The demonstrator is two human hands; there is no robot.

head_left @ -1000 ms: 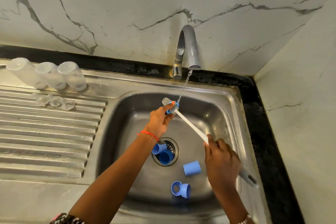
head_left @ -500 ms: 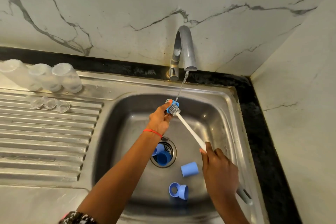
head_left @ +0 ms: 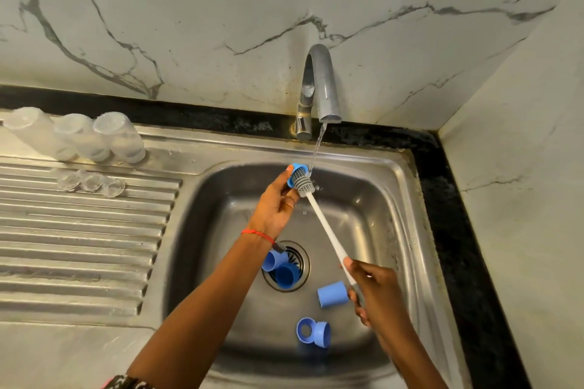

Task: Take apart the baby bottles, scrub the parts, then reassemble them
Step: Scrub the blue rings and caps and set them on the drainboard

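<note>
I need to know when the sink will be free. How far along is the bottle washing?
Roughly midway. Done: the three clear bottles stand upside down on the drainboard with three clear teats beside them. In hand: the left hand holds a blue ring under the running tap while the right hand works the brush in it. Left: the blue caps and rings in the basin, then reassembly.

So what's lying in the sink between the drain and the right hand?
A blue cap on its side, on the basin floor between the drain and the right hand, seen in the head view.
</note>
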